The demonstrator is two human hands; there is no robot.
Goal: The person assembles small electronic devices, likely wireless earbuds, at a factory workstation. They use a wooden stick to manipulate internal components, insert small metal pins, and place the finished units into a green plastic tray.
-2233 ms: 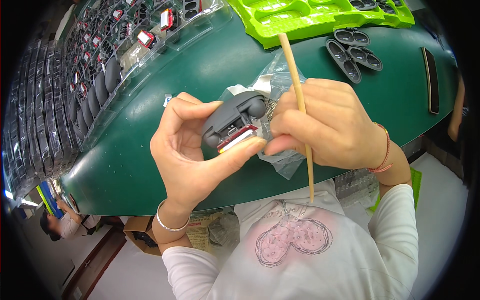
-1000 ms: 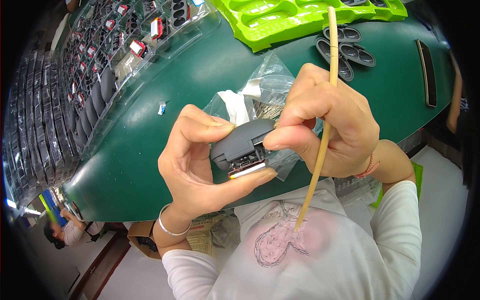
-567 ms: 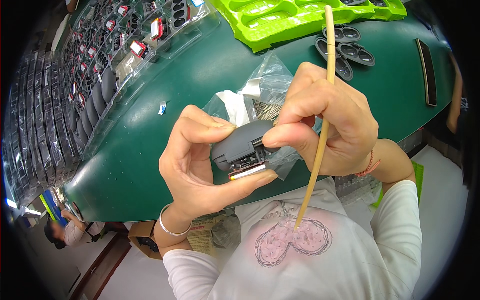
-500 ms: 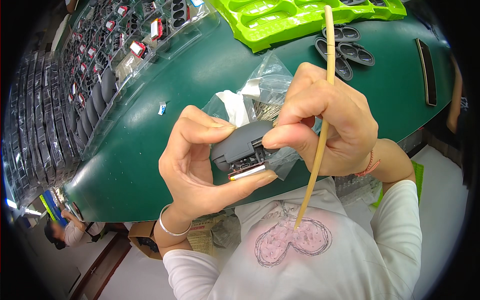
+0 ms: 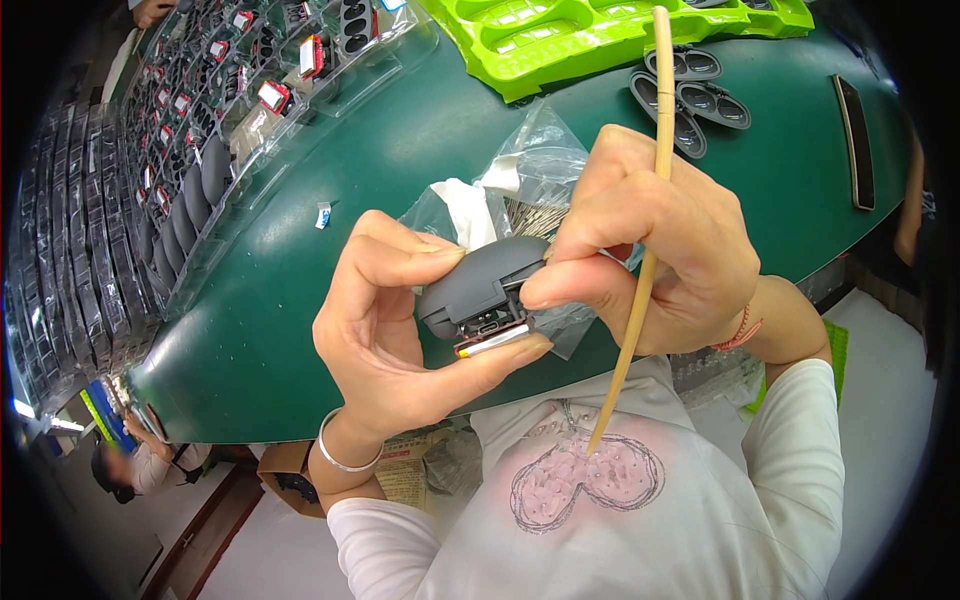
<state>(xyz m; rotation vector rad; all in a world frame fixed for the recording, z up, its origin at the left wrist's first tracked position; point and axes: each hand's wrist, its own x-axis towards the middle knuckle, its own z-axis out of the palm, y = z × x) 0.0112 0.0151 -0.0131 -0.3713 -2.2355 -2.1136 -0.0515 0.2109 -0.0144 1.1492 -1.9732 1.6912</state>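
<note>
My left hand (image 5: 385, 310) grips a dark grey, rounded earbud charging case (image 5: 475, 285) between thumb and fingers. Its open side shows a small port and inner parts, with a white battery-like block (image 5: 495, 340) along the lower edge, against my left thumb. My right hand (image 5: 665, 250) is closed around a long wooden stick (image 5: 640, 310), which slants from upper right down toward my shirt. The right thumb and index finger also pinch at the case's right end; a thin metal pin seems to show there, partly hidden by the fingertips.
Behind the hands lies a clear plastic bag (image 5: 545, 150) of thin metal pins (image 5: 535, 218). A bright green tray (image 5: 545, 60) and several grey case inserts (image 5: 712, 104) sit beyond. Clear trays of parts (image 5: 290, 130) fill the left. A phone (image 5: 852, 140) lies at right.
The case and my left hand have shifted very slightly left. The stick's upper end has moved slightly right and up. Both grips stay the same.
</note>
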